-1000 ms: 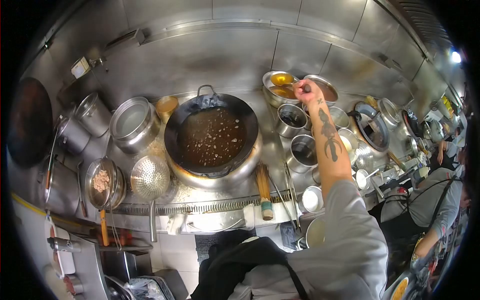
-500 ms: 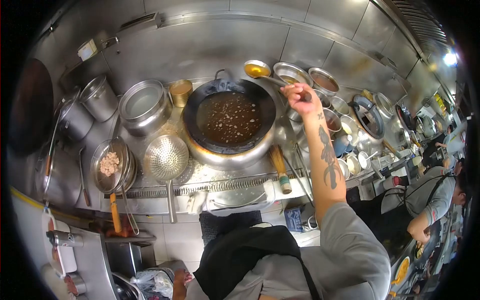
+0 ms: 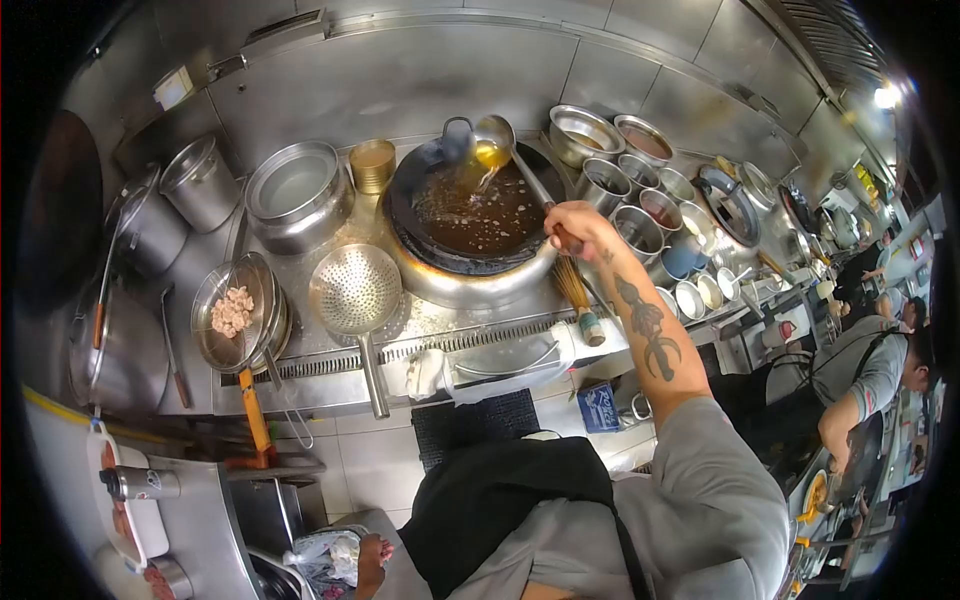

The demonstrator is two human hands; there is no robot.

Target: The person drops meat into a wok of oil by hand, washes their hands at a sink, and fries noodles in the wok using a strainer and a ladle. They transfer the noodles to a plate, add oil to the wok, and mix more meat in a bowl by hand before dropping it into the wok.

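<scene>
My right hand [image 3: 583, 233] is closed around the handle of a long ladle [image 3: 533, 178]. The ladle's bowl tips over the far side of a black wok [image 3: 410, 243], and yellow liquid [image 3: 488, 160] runs from it into the wok. Dark, bubbling liquid [image 3: 470, 225] with pale foam covers the wok's bottom. Low at my left side, near a plastic-lined container [image 3: 335, 553], hangs my left hand [image 3: 374, 560]; its fingers are small and partly hidden. A bamboo wok brush [image 3: 580, 305] lies on the stove, just below my right hand.
A perforated skimmer [image 3: 356, 292] lies left of the wok. Beside it, a wire strainer [image 3: 205, 330] holds pale pieces of meat [image 3: 232, 312]. Metal pots [image 3: 298, 195] and a tin can [image 3: 373, 167] stand behind. Several seasoning containers [image 3: 637, 232] fill the right side. Another person [image 3: 840, 400] works farther right.
My right hand has moved left and nearer to me, bringing the ladle from beside the metal bowls to over the wok. The ladle has tilted, and its yellow liquid now pours out.
</scene>
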